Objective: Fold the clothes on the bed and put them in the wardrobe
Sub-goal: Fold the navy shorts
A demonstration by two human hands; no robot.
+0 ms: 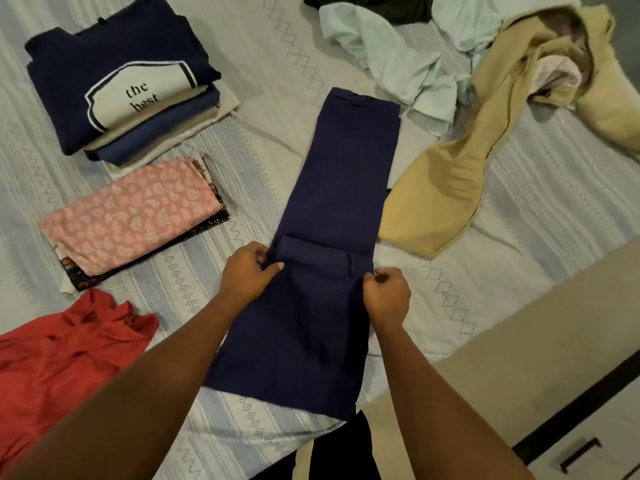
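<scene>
Both hands (247, 271) (386, 294) pinch navy trousers (332, 188) edges, fingers curled.

the bed (519, 209) carries navy trousers (339, 188), navy-topped stack (114, 77), pink-topped stack (131, 213), red garment (62, 358), beige garment (460, 174).

**Pale Bed Filling the View**

A bed (519, 209) is taking up nearly the whole view. Its pale grey-white bedspread (249, 64) is showing woven stripes, zigzags and rows of small diamonds. Soft indoor light is falling evenly across it. Along the lower right a plain beige strip (502, 358) is running beside the bed's edge. Beyond it a white cabinet front (623, 438) is showing dark trim and a black bar handle (580, 452).
</scene>
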